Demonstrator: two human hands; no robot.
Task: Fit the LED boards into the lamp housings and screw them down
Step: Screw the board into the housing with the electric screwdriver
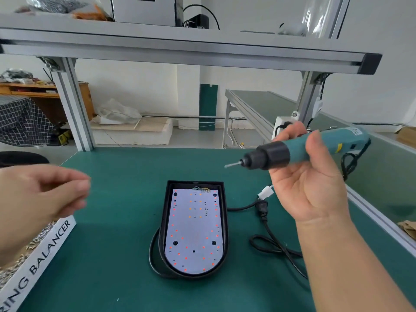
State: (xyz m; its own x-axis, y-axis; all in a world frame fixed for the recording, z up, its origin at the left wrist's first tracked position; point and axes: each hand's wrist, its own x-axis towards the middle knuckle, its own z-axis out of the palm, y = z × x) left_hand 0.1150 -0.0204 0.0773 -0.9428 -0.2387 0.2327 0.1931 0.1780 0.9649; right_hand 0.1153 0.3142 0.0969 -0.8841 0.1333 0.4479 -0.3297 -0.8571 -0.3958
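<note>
On a green-matted workbench (117,221) framed in aluminium posts (74,104), with white walls and a second green-topped table (258,100) behind it, lies one black D-shaped lamp housing (224,221). One white LED board (194,230) sits inside it, dotted with small red and orange points and four round dark spots near its corners. One black power cable (262,209) snakes across the mat to the right of the housing. At the left edge stands one white lettered box (45,255) of small metal screws (9,266).

The right hand (308,190) is curled around one teal electric screwdriver (297,150), raised above the bench, bit pointing left. The left hand (38,197) hovers over the box, blurred, its fingers loosely bent toward the thumb. I cannot tell whether it holds anything.
</note>
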